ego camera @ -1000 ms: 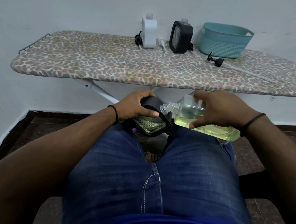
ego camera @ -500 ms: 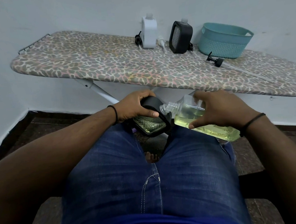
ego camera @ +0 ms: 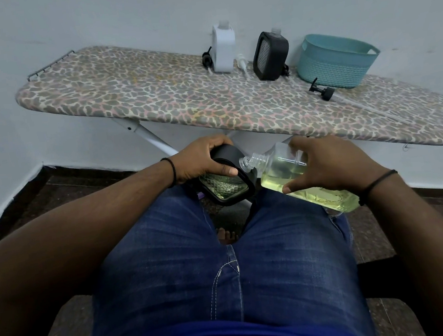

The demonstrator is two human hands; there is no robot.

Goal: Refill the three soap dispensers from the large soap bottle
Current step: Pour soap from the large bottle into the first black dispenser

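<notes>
I sit with a black soap dispenser [ego camera: 228,187] tilted over my knees, and my left hand [ego camera: 203,160] grips its top. My right hand [ego camera: 329,166] holds the large clear soap bottle [ego camera: 283,172], part full of yellow-green liquid. The bottle lies almost level, its open neck right at the dispenser's upper edge. On the ironing board [ego camera: 153,98] against the wall stand a white dispenser [ego camera: 225,49] and a second black dispenser [ego camera: 270,54], both without pumps.
A teal basket [ego camera: 336,61] sits at the board's right. Loose pump heads lie on the board: a black one [ego camera: 321,91] before the basket, a black one [ego camera: 206,59] and a white one [ego camera: 242,63] beside the white dispenser. The wall stands close behind.
</notes>
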